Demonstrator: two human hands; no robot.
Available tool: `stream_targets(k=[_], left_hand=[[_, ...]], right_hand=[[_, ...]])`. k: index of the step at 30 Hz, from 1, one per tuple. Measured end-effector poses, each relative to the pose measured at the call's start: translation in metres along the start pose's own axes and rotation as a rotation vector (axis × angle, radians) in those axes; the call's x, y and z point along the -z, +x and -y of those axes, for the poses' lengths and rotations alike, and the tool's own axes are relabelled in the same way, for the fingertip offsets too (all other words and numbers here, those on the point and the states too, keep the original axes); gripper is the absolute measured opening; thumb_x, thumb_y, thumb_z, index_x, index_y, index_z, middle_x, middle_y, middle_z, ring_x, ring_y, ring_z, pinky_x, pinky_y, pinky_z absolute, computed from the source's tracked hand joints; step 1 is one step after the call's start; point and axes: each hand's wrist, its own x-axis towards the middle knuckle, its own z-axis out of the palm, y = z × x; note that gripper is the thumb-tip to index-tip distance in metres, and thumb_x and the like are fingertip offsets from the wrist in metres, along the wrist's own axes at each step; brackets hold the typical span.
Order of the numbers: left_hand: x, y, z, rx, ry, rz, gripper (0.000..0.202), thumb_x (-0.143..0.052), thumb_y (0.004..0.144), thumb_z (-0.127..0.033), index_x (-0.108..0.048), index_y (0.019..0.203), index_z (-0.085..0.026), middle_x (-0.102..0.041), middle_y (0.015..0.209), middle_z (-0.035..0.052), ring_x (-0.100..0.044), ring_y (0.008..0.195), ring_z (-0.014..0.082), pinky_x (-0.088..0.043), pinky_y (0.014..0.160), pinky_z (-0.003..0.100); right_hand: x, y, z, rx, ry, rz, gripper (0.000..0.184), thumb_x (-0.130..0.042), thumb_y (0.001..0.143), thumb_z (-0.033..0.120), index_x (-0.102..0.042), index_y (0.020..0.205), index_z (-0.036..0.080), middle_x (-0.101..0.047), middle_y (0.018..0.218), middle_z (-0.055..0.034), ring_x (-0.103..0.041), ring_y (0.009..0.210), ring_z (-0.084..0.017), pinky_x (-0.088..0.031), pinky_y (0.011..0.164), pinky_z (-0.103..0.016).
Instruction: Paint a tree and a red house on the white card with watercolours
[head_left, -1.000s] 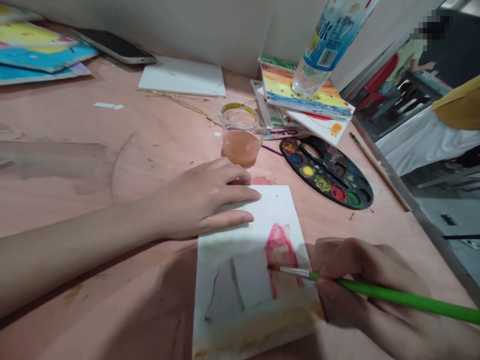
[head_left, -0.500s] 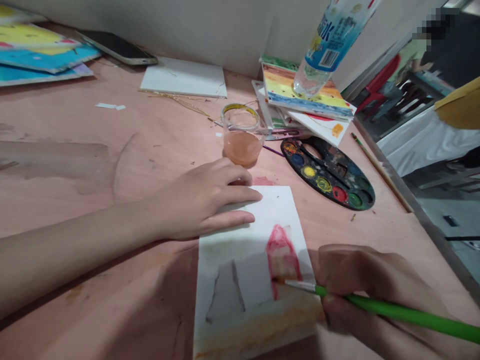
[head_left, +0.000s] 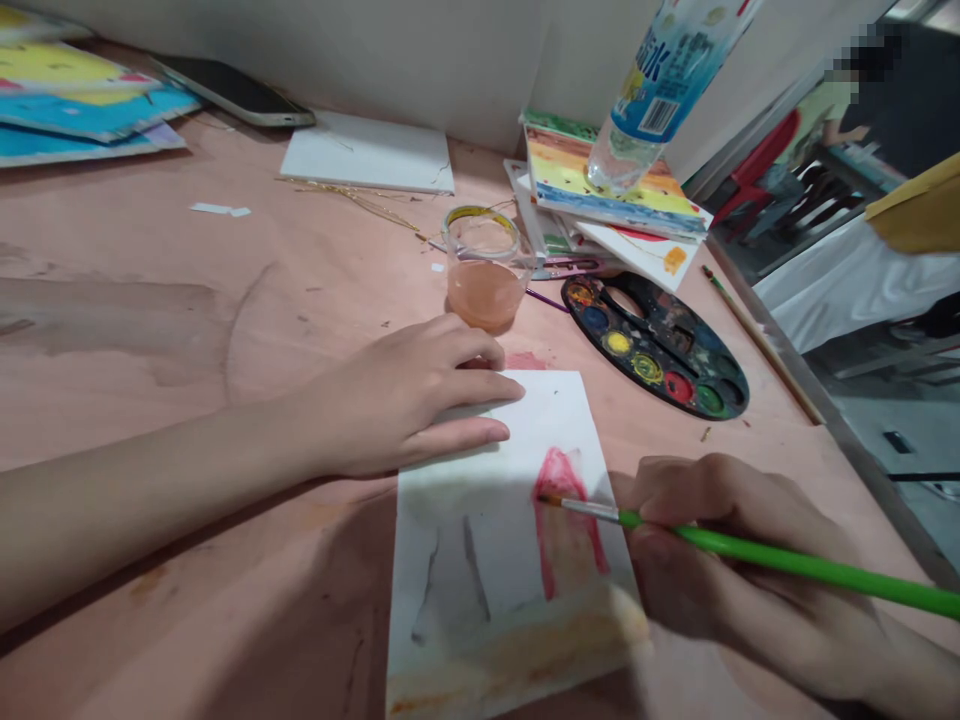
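A white painting sheet (head_left: 517,545) lies on the table, with a red arch-like shape, two dark strokes and an ochre band along its near edge. My left hand (head_left: 431,395) lies flat with fingers spread over its far left corner. In my right hand (head_left: 712,560), pinched near the metal ferrule, is a green-handled paintbrush (head_left: 780,563). Its brown tip touches the left side of the red shape. Just beyond my left hand stands a clear plastic cup (head_left: 486,285) of cloudy orange-brown water. A black oval palette (head_left: 656,345) with several paint wells lies to the right.
A water bottle (head_left: 645,100) stands on stacked paintings (head_left: 547,165) at the back. A blank white board (head_left: 367,152), a phone (head_left: 232,90) and colourful paintings (head_left: 82,90) lie along the wall. Another brush (head_left: 761,345) rests near the table's right edge. A person (head_left: 907,110) is beyond it.
My right hand has moved away from me, carrying the brush tip up from the lower left leg of the red shape to its upper left side. My left hand stays put.
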Motion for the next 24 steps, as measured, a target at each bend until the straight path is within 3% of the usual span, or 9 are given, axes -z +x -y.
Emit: stream_targets(k=[6, 9, 12, 16, 20, 24], left_hand=[[0.000, -0.001, 0.001, -0.027, 0.002, -0.021, 0.048, -0.040, 0.114, -0.047, -0.076, 0.127, -0.017, -0.072, 0.118, 0.0140, -0.066, 0.107, 0.0304, -0.050, 0.091, 0.044], [-0.001, -0.001, 0.001, -0.031, 0.002, -0.025, 0.047, -0.042, 0.114, -0.046, -0.077, 0.127, -0.016, -0.072, 0.118, 0.0143, -0.066, 0.107, 0.0307, -0.050, 0.090, 0.044], [-0.001, 0.000, 0.000, -0.031, -0.001, -0.026, 0.048, -0.042, 0.114, -0.047, -0.076, 0.127, -0.016, -0.072, 0.118, 0.0143, -0.067, 0.107, 0.0305, -0.050, 0.090, 0.044], [0.000, -0.001, -0.001, -0.032, 0.003, -0.021, 0.048, -0.041, 0.114, -0.047, -0.077, 0.127, -0.017, -0.073, 0.118, 0.0137, -0.067, 0.106, 0.0299, -0.050, 0.089, 0.043], [0.000, -0.001, 0.001, -0.020, 0.012, -0.028, 0.049, -0.041, 0.114, -0.047, -0.077, 0.127, -0.017, -0.073, 0.118, 0.0137, -0.067, 0.106, 0.0302, -0.050, 0.089, 0.043], [-0.001, -0.001, 0.002, -0.020, 0.018, -0.025, 0.048, -0.042, 0.114, -0.047, -0.077, 0.127, -0.017, -0.074, 0.118, 0.0142, -0.068, 0.107, 0.0308, -0.050, 0.090, 0.043]], right_hand=[[-0.004, -0.004, -0.009, 0.010, 0.040, -0.098, 0.019, -0.059, 0.101, 0.014, -0.055, 0.087, 0.025, -0.063, 0.064, 0.0077, -0.057, 0.051, -0.008, -0.046, 0.049, -0.018], [-0.003, -0.003, -0.007, -0.023, 0.005, -0.026, 0.017, -0.061, 0.100, 0.014, -0.057, 0.087, 0.026, -0.067, 0.067, 0.0062, -0.061, 0.053, -0.010, -0.049, 0.050, -0.020], [-0.003, -0.001, -0.004, -0.010, -0.010, -0.077, 0.018, -0.060, 0.101, 0.016, -0.055, 0.087, 0.026, -0.065, 0.064, 0.0075, -0.059, 0.050, -0.010, -0.047, 0.049, -0.021], [-0.003, -0.003, -0.005, -0.018, -0.065, -0.013, 0.017, -0.059, 0.102, 0.017, -0.057, 0.089, 0.027, -0.068, 0.066, 0.0061, -0.062, 0.051, -0.011, -0.048, 0.049, -0.022], [-0.005, -0.009, -0.014, -0.046, 0.027, -0.151, 0.016, -0.061, 0.106, 0.019, -0.056, 0.093, 0.028, -0.062, 0.066, 0.0087, -0.056, 0.051, -0.008, -0.042, 0.048, -0.019], [-0.005, -0.010, -0.016, -0.009, 0.066, -0.060, 0.016, -0.063, 0.104, 0.016, -0.056, 0.094, 0.028, -0.062, 0.067, 0.0095, -0.052, 0.051, -0.007, -0.040, 0.048, -0.017]])
